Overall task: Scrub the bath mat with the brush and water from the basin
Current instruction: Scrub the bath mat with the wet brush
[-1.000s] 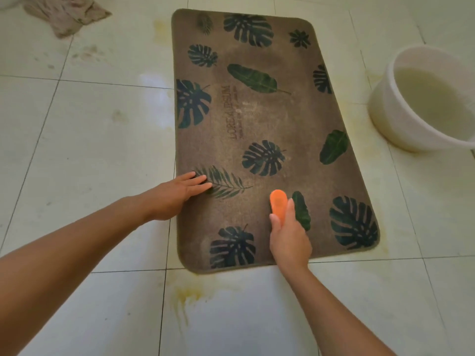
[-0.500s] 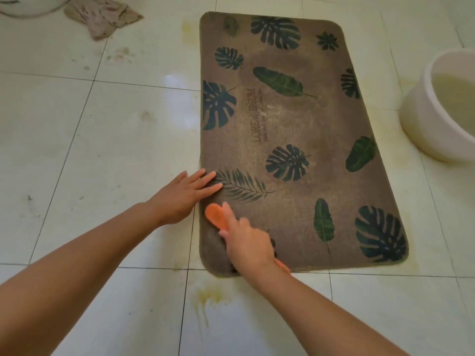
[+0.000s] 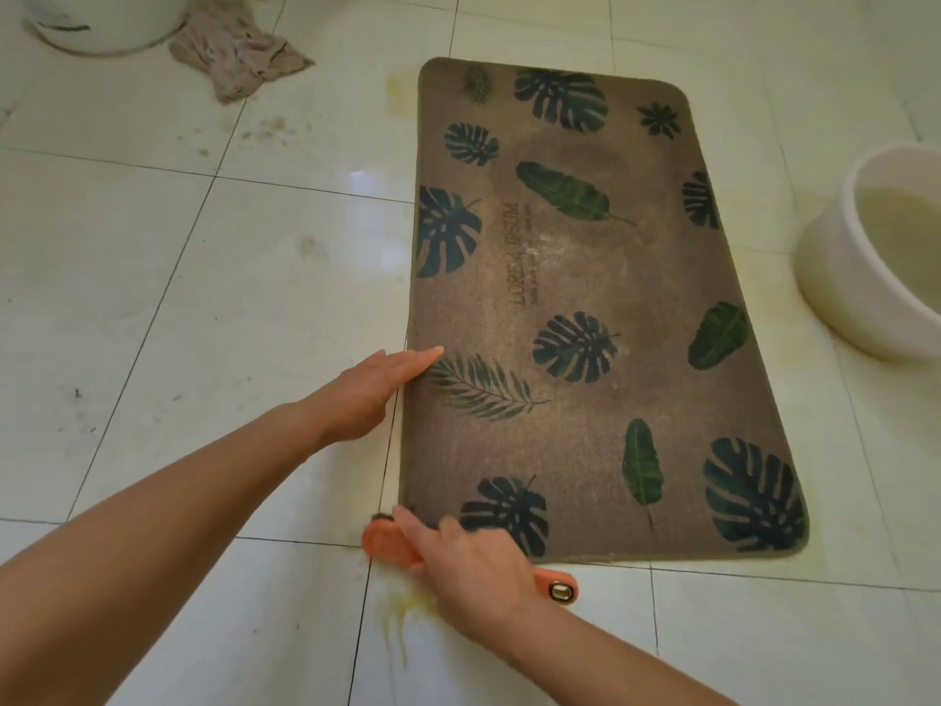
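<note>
A brown bath mat (image 3: pixel 585 277) printed with dark green leaves lies flat on the white tiled floor. My left hand (image 3: pixel 366 394) rests flat, fingers together, pressing on the mat's left edge. My right hand (image 3: pixel 473 563) grips an orange brush (image 3: pixel 387 542) at the mat's near left corner, the brush head partly over the floor tile. The brush handle's end with a metal ring sticks out behind my wrist. A white basin (image 3: pixel 865 277) holding cloudy water stands to the right of the mat.
A crumpled pinkish rag (image 3: pixel 239 58) lies on the floor at the far left, next to a white bucket base (image 3: pixel 102 28). Yellowish dirty water stains the tiles near the mat's near left corner and along its right side.
My right hand has drawn the brush from the mat's lower middle leftward and toward me, to the near left corner. My left hand stays on the left edge, fingers now closer together.
</note>
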